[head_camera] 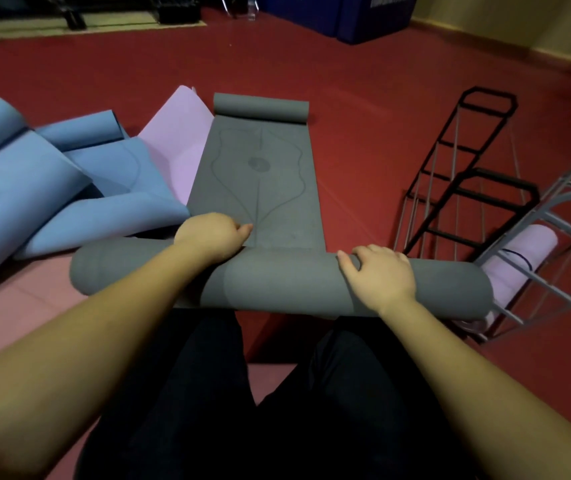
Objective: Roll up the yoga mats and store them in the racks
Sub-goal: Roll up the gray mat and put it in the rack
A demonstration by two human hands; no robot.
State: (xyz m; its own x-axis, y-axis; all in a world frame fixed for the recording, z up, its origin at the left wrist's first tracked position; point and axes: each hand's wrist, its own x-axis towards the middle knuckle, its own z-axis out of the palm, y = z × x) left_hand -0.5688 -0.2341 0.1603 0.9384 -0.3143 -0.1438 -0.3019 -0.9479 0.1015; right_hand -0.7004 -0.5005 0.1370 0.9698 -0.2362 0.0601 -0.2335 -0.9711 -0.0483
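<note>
While curled over the roll's (277, 282) left-right axis, left hand (213, 239) and right hand (379, 275) clamped on; flat grey mat (260, 174) runs far.

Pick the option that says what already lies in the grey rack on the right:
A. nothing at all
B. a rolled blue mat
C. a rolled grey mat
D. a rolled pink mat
D: a rolled pink mat lies in the grey rack, next to the end of the grey mat being rolled.
</note>
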